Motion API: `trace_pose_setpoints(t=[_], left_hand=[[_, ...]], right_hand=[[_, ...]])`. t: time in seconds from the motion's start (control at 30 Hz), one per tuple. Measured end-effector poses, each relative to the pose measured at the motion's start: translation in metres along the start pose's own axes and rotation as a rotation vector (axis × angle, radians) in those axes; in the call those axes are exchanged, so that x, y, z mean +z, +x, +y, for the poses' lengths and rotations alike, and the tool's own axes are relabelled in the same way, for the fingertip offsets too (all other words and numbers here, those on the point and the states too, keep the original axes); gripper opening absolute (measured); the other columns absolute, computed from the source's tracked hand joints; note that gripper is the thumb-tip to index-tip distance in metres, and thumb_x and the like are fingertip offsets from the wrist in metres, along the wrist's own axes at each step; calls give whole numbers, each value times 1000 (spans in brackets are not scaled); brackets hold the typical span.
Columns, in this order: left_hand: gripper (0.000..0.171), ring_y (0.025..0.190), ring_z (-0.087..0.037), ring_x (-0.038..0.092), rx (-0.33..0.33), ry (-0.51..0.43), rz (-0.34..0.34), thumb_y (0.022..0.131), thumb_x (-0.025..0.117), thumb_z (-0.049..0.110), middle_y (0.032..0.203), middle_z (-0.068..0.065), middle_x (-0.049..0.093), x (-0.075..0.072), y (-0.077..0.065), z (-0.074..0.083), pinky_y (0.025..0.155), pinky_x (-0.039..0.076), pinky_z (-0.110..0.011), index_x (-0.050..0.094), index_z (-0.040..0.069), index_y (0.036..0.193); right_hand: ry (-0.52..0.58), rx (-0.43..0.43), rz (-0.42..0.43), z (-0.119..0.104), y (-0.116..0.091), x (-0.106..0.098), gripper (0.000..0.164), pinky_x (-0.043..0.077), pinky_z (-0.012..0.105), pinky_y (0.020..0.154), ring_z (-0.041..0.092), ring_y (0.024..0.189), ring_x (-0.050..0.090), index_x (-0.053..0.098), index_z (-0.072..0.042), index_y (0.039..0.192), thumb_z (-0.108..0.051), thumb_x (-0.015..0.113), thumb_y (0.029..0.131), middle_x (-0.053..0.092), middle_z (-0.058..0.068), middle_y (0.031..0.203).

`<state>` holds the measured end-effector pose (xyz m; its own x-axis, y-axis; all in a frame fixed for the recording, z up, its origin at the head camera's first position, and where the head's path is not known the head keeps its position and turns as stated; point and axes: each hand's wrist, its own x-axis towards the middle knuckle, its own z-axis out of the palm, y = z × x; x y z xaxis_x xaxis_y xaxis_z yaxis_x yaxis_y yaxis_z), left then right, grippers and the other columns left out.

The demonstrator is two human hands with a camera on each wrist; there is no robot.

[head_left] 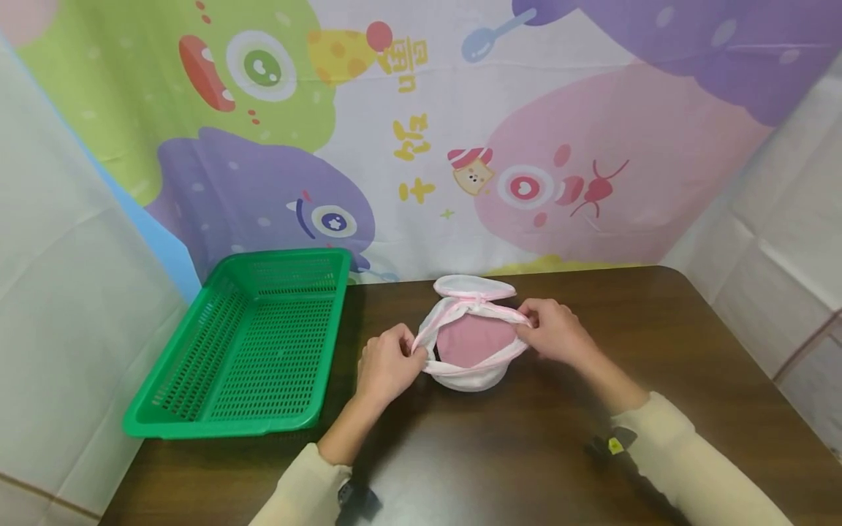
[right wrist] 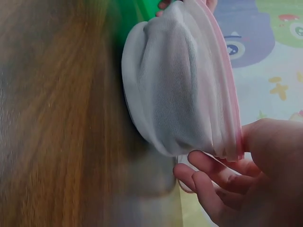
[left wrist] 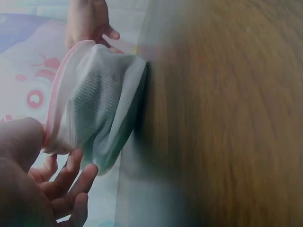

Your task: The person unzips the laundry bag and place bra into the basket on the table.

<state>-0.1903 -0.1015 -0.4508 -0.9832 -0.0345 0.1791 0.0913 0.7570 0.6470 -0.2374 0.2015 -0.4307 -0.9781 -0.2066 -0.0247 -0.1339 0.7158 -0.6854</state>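
Note:
A round white mesh laundry bag (head_left: 470,380) with pink zipper trim sits on the table, unzipped. Its small lid (head_left: 475,286) is folded back on the far side. Inside the mouth shows a smooth pink surface (head_left: 475,340); whether it is a lining or a separate item I cannot tell. My left hand (head_left: 389,365) pinches the left of the rim between thumb and fingers. On the opposite side my right hand (head_left: 555,330) pinches the rim too, so the mouth is spread wide. Both wrist views show the mesh side wall (left wrist: 102,94) hanging in soft folds between the hands.
A green plastic basket (head_left: 322,351) with slotted walls and floor stands left of the bag on the dark wooden table (head_left: 500,467). Behind the table hangs a cloth (head_left: 434,219) printed with cartoon monsters. White panels (head_left: 776,212) rise at both sides.

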Motion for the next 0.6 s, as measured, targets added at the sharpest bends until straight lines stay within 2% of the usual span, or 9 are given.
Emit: trace_pose_setpoints(t=[0.17,0.4,0.53,0.6], left_hand=[[20,68,-22,60,-11,-1,21,91,73,25,66,-1,63,-2,1,-4,59,41,-33,62,18,77],[14,73,-18,62,31,-24,15,89,76,27,74,1,69,-1,1,0,65,44,-32,65,19,86],[17,78,-18,65,50,-40,36,90,78,29,84,0,73,-2,3,5,70,50,-34,66,19,94],[19,81,-20,65,56,-48,48,91,79,30,90,-3,72,-3,4,8,73,53,-36,66,17,97]], right_hand=[[4,8,1,2,-2,-4,22,56,30,54,13,55,62,74,1,119,-12,71,101,73,8,80],[15,15,-2,-1,-5,-4,23,57,32,56,15,54,62,74,-2,120,-17,71,103,72,7,81],[16,23,23,-5,-7,-7,26,58,33,57,19,56,66,74,-4,124,-22,72,106,76,12,89],[1,23,47,-8,-7,-9,27,57,33,62,21,63,69,75,-6,125,-26,72,106,79,14,96]])
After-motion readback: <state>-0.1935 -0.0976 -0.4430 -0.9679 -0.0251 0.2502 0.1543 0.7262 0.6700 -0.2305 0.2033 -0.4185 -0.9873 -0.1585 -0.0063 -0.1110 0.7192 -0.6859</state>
